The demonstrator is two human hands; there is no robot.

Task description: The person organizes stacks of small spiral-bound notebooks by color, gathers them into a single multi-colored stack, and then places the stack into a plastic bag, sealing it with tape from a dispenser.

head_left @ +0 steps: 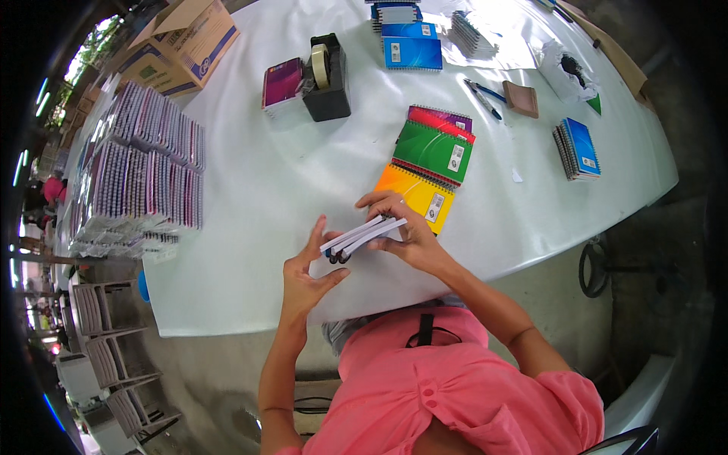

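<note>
Right hand point(406, 231) pinched a small stack of spiral notebooks point(362, 236) edge-up just near of the yellow notebook point(415, 195), left hand point(307, 273) spread and only steadying its end with fingertips; such loose support risked the stack fanning apart or slipping onto the white table point(250, 189).

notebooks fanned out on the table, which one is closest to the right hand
The yellow notebook, lowest in the fan, lies right beside the right hand. The green notebook and the red one lie farther up the table.
</note>
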